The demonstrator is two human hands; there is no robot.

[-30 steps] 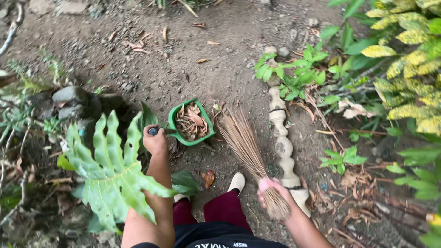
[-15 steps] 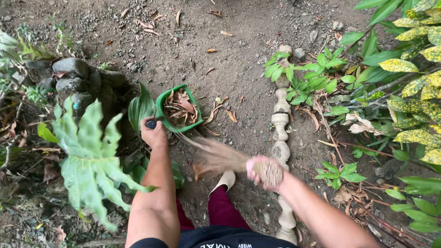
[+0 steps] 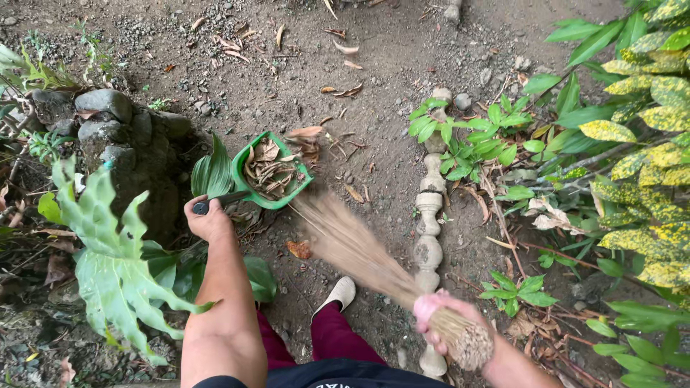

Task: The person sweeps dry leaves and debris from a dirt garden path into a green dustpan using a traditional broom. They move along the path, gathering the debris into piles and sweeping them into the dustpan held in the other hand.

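Left hand (image 3: 208,219) is wrapped tight around the dark handle of a green dustpan (image 3: 272,171), which sits on the dirt at about 1 o'clock from it, stuffed with dry brown leaves. Right hand (image 3: 449,320) is clenched around the bound end of a stick broom (image 3: 359,248), bristles blurred and fanning toward 10 o'clock, tips right at the dustpan's lip. A pale carved post (image 3: 429,237) lies just beside the broom at 3 o'clock. Grey rocks (image 3: 115,122) pile up at 9 o'clock from the dustpan
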